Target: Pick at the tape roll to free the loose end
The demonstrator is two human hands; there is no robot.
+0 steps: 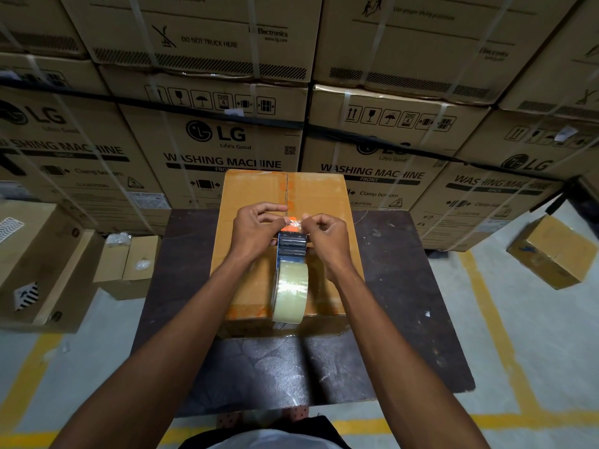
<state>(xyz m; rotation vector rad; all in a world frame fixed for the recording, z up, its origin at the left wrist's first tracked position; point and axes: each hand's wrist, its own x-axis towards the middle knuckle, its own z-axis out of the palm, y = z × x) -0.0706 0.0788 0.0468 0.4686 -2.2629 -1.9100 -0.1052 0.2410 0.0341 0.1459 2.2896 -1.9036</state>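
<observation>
Here, a person's left hand (256, 230) and right hand (327, 238) meet over a tape dispenser (291, 251) lying on a closed cardboard box (252, 189), each grip narrow, fingertips pinching the loose end of clear tape (295, 224) just beyond the dispenser's toothed blade. The dispenser's roll of clear tape (289, 291) sits toward the box's near edge. The box rests on a dark tabletop (181, 270); behind the box rise stacked LG washing machine cartons (207, 150), and smaller cartons (554, 251) stand on the floor to either side.
</observation>
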